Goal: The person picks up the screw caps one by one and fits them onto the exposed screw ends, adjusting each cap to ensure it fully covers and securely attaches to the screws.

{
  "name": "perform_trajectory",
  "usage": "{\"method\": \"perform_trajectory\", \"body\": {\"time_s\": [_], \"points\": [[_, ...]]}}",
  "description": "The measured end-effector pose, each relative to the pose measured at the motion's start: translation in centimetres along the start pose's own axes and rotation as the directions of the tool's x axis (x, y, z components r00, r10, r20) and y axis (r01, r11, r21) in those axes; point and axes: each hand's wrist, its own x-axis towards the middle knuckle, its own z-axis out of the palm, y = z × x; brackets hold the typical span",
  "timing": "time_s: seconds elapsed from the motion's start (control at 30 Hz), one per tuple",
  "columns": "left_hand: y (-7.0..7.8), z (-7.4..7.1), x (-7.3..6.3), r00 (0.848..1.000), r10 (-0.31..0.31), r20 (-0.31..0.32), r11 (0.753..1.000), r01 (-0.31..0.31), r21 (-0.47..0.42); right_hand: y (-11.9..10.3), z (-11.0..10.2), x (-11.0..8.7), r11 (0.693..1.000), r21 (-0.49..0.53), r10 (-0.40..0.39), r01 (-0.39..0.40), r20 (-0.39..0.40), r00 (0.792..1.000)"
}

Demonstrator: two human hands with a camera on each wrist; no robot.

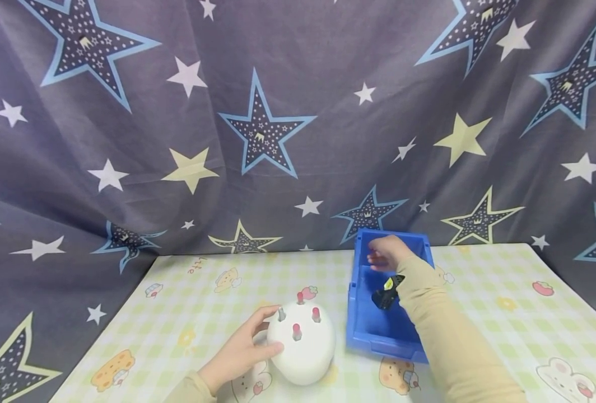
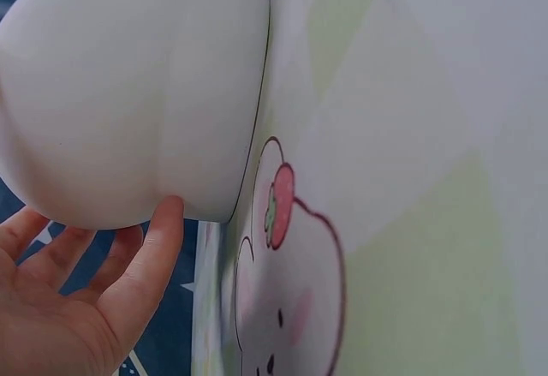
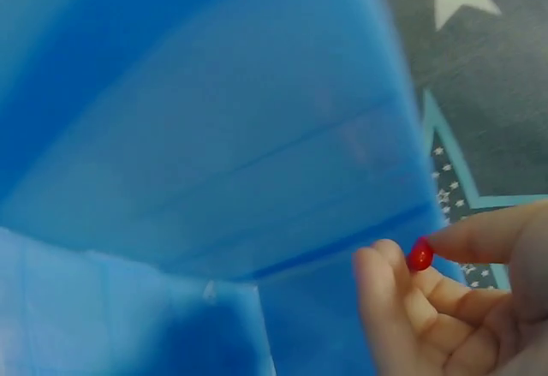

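A white, rounded object (image 1: pixel 304 361) stands on the table, with several short pegs (image 1: pixel 296 331) rising from its top. Most pegs have red tips; one at the left looks grey all over. My left hand (image 1: pixel 242 351) holds this white body from its left side, thumb and fingers spread around it. In the left wrist view its fingertips touch the smooth wall near the base. My right hand (image 1: pixel 390 252) is over the far end of a blue bin (image 1: pixel 352 322). Between thumb and forefinger it pinches a small, shiny red piece (image 3: pixel 420 254), mostly covered by the fingers.
Inside the bin, beside the right wrist, is a black object with a yellow label (image 1: pixel 387 291), partly hidden by the sleeve. A checked cloth with cartoon prints (image 1: pixel 197 319) covers the table. A dark star-patterned curtain (image 1: pixel 278 196) hangs behind it.
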Motion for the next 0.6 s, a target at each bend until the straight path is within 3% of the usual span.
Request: {"method": "perform_trajectory", "body": {"time_s": [0.13,0.33,0.6], "points": [[-0.1,-0.1,0.1,1.0,0.003,0.003,1.0,-0.003,0.006,-0.6,-0.2,-0.2,0.999,0.049,0.001,-0.003,0.038,0.999],[-0.2,-0.1,0.2,1.0,0.009,0.005,1.0,-0.009,0.003,-1.5,0.0,-1.1,0.999,0.045,-0.017,0.013,0.081,0.997],[-0.4,0.0,0.0,1.0,0.014,0.002,1.0,-0.014,-0.008,-1.3,0.5,-2.2,0.996,0.055,-0.083,0.075,0.145,0.986]]}}
